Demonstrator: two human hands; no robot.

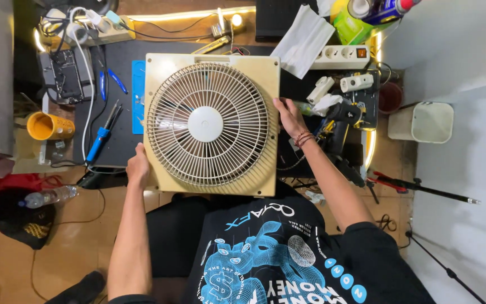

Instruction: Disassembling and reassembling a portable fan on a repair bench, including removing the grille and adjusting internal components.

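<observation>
A square cream box fan (212,124) with a round white grille lies flat, grille up, on a dark work mat. My left hand (138,166) grips its lower left edge. My right hand (289,115), with cords around the wrist, holds the middle of its right edge. The fan's near edge hangs over the table front above my lap.
Left of the fan lie a blue-handled soldering iron (100,138), blue cutters (117,81), a yellow cup (48,126) and a power strip (94,28). At right are a second power strip (341,55), white cloth (304,39), a black tool (341,121) and a white bin (426,121).
</observation>
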